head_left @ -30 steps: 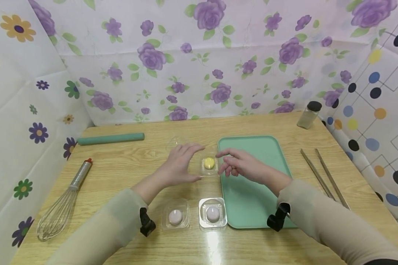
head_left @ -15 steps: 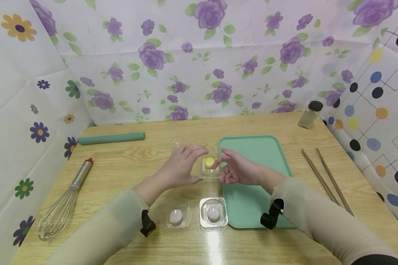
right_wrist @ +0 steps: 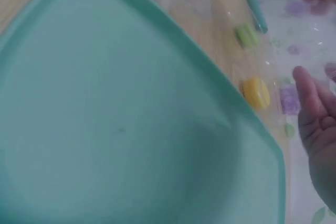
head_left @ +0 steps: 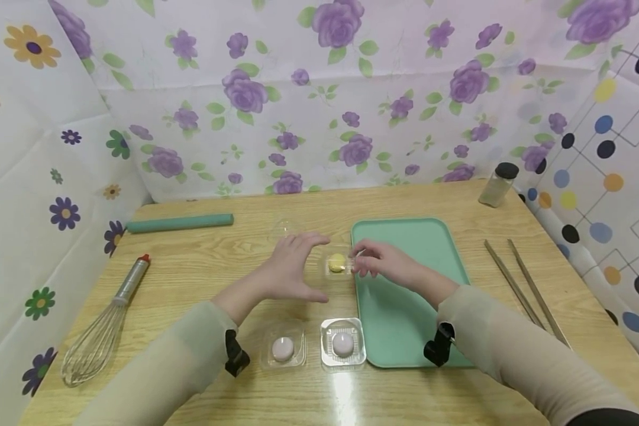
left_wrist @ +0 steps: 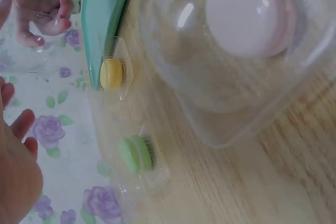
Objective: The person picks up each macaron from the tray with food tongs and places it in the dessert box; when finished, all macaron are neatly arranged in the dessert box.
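My right hand (head_left: 386, 263) pinches the edge of a clear plastic lid (left_wrist: 29, 61), which overlaps the yellow macaron (head_left: 336, 263) in the head view. That macaron sits in a clear plastic tray beside the green tray (head_left: 412, 328). Across from it, my left hand (head_left: 293, 269) is held with thumb and fingers spread apart, holding nothing. A green macaron (left_wrist: 136, 154) in clear packaging shows in both wrist views; in the head view the left hand hides it. Nearer the front are two pale macarons, one lilac-pink (head_left: 283, 349) and one lilac (head_left: 343, 344), each in a clear box.
A whisk (head_left: 103, 328) lies at the left, with a green rolling pin (head_left: 181, 223) behind it. Two thin metal rods (head_left: 527, 290) lie right of the green tray. A black-capped jar (head_left: 495, 188) stands at the back right. Patterned cloth walls close in the table (head_left: 218, 390).
The right fingers have drawn back right from over the yellow macaron and now hold the lid's edge. The left thumb has come slightly toward the front, widening its spread.
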Demonstrator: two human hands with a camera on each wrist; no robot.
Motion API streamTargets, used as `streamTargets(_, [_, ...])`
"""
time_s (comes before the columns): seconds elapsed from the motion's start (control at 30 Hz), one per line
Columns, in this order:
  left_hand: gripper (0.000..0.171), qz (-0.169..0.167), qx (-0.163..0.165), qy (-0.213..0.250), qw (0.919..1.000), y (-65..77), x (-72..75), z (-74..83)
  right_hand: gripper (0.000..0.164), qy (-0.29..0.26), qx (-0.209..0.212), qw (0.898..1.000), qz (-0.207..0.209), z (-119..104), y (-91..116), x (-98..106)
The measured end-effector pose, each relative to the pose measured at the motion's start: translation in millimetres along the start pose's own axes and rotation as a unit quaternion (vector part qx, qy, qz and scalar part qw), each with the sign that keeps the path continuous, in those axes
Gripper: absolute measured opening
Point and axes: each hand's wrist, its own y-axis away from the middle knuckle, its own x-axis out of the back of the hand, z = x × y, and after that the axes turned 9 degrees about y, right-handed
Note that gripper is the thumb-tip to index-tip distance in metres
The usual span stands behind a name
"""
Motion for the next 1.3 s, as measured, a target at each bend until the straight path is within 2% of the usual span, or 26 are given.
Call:
streamTargets(0.07, [0.091, -0.019, 0.033, 0.039, 0.9985, -3.4, 0.2, -2.9, 0.034, 0.065, 0.043, 0.997, 0.029, 1, 1, 1])
streamTargets(0.2, [0.075, -0.05, 0.078, 0.116, 0.9889, -9.6, 1.4, -9.0, 0.043, 0.153, 0.103, 0.98, 0.073, 1, 1, 1])
streamTargets(0.33, [0.07, -0.063, 0.092, 0.144, 0.9833, -13.4, 2.3, -11.2, 0.05, 0.194, 0.117, 0.97, 0.087, 2, 0, 0])
streamTargets(0.43, [0.074, -0.053, 0.086, 0.117, 0.9879, -16.4, 1.6, -11.3, 0.056, 0.219, 0.112, 0.966, 0.084, 3, -1, 1])
streamTargets(0.57, [0.079, -0.031, 0.081, 0.043, 0.9953, -22.4, -2.0, -13.0, 0.065, 0.254, 0.097, 0.96, 0.068, 3, -5, 4])
streamTargets(0.67, [0.081, -0.031, 0.085, -0.006, 0.9958, -27.6, -6.1, -16.3, 0.068, 0.281, 0.085, 0.954, 0.057, 4, -10, 6])
streamTargets(0.77, [0.083, -0.046, 0.094, -0.035, 0.9939, -31.8, -9.2, -19.2, 0.069, 0.308, 0.075, 0.947, 0.048, 8, -15, 7])
streamTargets(0.93, [0.085, -0.072, 0.115, -0.053, 0.9893, -36.6, -12.2, -22.4, 0.072, 0.335, 0.062, 0.94, 0.028, 16, -23, 6])
streamTargets(1.3, [0.084, -0.118, 0.149, -0.083, 0.9782, -44.9, -17.7, -26.5, 0.073, 0.349, 0.041, 0.936, 0.016, 31, -35, 1])
